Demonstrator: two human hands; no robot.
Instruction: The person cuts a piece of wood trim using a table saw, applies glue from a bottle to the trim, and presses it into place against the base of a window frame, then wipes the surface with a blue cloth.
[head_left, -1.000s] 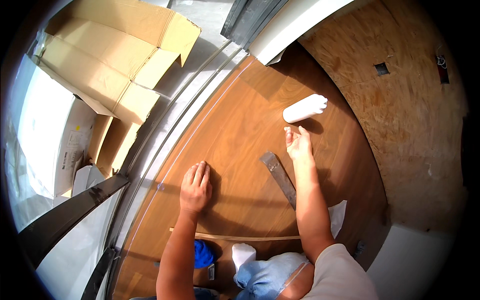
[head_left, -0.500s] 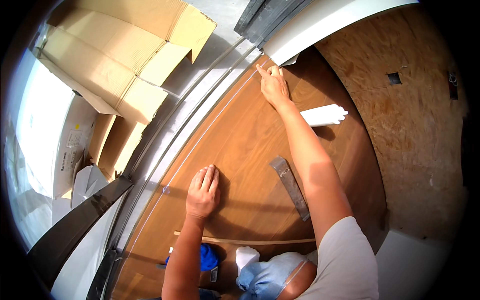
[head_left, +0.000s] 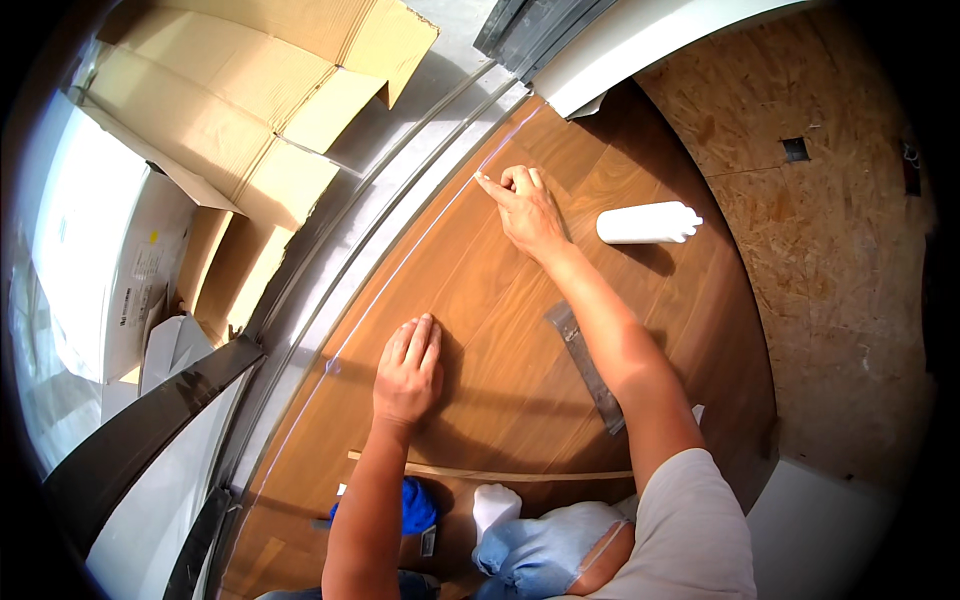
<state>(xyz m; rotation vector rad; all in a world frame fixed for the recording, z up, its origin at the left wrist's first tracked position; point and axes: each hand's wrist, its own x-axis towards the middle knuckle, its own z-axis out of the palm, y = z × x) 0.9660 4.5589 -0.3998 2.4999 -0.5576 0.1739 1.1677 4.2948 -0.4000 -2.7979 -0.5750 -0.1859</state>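
Note:
A thin whitish line [head_left: 400, 269] runs along the left edge of the brown wood floor [head_left: 500, 370]. My right hand [head_left: 529, 215] is at the line's far part, its index finger stretched out with the tip on the line and its other fingers bent, holding nothing. Beyond that fingertip the line looks wider and smeared. My left hand [head_left: 408, 372] lies flat on the boards with its fingers stretched out, right of the line. A white plastic bottle [head_left: 645, 223] lies on its side to the right of my right hand.
A dark flat metal bar [head_left: 585, 370] lies partly under my right forearm. Near my knees are a thin wood strip [head_left: 500, 474] and a blue cloth-like item [head_left: 418, 507]. Left are metal tracks [head_left: 375, 200] and an opened cardboard box [head_left: 230, 90]; right, a chipboard panel [head_left: 810, 260].
My right hand has drawn back toward me and left along the line from its far end, fingertip still on it. The bottle shows more fully. My left hand has stayed in place.

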